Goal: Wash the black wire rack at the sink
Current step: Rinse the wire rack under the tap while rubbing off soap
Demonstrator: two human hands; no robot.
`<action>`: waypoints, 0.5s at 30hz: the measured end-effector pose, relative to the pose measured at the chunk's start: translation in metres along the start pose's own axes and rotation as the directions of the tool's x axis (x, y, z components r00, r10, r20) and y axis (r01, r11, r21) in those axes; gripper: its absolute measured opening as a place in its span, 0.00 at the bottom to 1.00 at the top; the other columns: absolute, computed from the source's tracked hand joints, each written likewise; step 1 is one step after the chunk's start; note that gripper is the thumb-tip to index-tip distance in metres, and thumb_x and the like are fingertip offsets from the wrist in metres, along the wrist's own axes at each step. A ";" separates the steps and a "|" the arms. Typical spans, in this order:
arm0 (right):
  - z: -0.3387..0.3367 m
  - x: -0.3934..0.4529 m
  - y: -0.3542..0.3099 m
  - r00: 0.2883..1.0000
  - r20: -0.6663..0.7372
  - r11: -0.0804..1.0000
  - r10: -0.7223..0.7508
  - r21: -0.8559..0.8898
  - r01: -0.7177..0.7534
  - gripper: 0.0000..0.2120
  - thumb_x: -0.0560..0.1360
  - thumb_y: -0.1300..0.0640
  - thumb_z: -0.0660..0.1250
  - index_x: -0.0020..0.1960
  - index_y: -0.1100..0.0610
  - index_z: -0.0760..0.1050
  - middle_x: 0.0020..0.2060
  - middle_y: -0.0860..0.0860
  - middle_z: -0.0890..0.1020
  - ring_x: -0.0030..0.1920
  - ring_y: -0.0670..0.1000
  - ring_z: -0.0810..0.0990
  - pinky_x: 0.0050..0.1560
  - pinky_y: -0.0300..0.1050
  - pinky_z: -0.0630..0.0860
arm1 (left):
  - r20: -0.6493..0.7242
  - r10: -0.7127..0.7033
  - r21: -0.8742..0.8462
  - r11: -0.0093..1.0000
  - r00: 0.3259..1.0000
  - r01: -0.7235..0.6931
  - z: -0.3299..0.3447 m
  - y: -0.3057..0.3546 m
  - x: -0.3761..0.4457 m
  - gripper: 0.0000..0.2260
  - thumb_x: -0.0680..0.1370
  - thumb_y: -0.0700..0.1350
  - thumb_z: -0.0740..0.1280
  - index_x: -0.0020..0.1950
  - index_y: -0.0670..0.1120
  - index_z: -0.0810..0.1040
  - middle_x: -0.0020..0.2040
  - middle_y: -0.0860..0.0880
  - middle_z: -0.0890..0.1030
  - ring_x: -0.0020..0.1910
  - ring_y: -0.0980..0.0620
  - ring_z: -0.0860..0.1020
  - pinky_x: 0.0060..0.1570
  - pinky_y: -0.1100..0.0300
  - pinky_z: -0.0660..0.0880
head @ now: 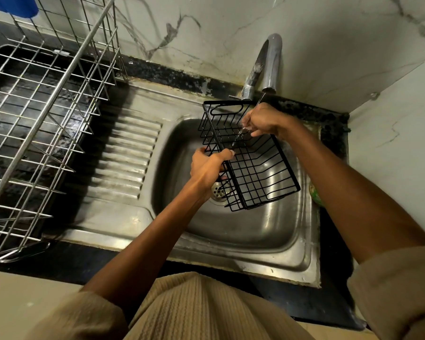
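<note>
The black wire rack (254, 168) hangs tilted above the steel sink (250, 231), under the curved tap (268, 62). My left hand (207, 168) grips the rack's left rim, thumb over the top wire. My right hand (261, 120) is inside the rack near its far end, fingers curled against the wires, and a thin stream of water runs past them onto the rack. Whether those fingers pinch a wire or only rub it cannot be made out.
A large steel dish rack (42, 114) stands on the dark counter to the left. The ribbed drainboard (125, 158) lies between it and the basin. A green object (315, 195) sits at the sink's right edge. Marble walls close in behind and on the right.
</note>
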State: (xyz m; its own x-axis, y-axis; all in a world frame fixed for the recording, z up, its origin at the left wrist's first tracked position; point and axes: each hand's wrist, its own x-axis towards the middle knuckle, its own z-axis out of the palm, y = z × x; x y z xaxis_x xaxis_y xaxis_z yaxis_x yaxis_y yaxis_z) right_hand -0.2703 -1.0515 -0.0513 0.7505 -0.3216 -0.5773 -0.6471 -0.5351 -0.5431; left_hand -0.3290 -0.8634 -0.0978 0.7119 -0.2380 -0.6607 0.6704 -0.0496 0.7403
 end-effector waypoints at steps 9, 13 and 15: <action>0.001 -0.008 -0.011 0.976 0.196 0.993 0.097 -0.092 -0.081 0.13 0.82 0.65 0.56 0.59 0.66 0.77 0.55 0.62 0.82 0.55 0.58 0.83 0.59 0.52 0.80 | -0.140 0.082 0.204 0.978 0.987 -0.052 0.006 0.004 0.000 0.38 0.56 0.66 0.75 0.60 0.55 0.67 0.55 0.52 0.80 0.55 0.47 0.81 0.56 0.45 0.80; 0.002 -0.004 -0.011 1.000 0.008 0.992 -0.023 0.120 0.022 0.12 0.79 0.68 0.59 0.57 0.63 0.79 0.58 0.61 0.81 0.60 0.55 0.80 0.54 0.48 0.82 | -0.184 0.087 0.273 0.962 0.979 -0.034 0.006 0.005 -0.003 0.51 0.55 0.70 0.74 0.72 0.49 0.67 0.61 0.49 0.79 0.60 0.45 0.79 0.57 0.45 0.80; 0.000 -0.002 -0.013 0.998 -0.051 0.991 -0.035 0.130 0.042 0.12 0.80 0.67 0.59 0.58 0.62 0.79 0.58 0.59 0.81 0.58 0.53 0.80 0.51 0.45 0.82 | -0.189 0.090 0.290 0.956 0.978 -0.032 0.007 0.007 -0.006 0.53 0.55 0.70 0.74 0.75 0.48 0.65 0.64 0.48 0.77 0.62 0.45 0.77 0.57 0.45 0.80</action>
State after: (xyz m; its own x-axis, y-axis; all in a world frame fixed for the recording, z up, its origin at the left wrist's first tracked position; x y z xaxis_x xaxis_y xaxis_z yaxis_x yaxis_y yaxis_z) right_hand -0.2631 -1.0435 -0.0434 0.7787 -0.3418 -0.5261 -0.6273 -0.4420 -0.6413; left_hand -0.3301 -0.8686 -0.0877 0.7962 -0.0542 -0.6026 0.5575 -0.3213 0.7655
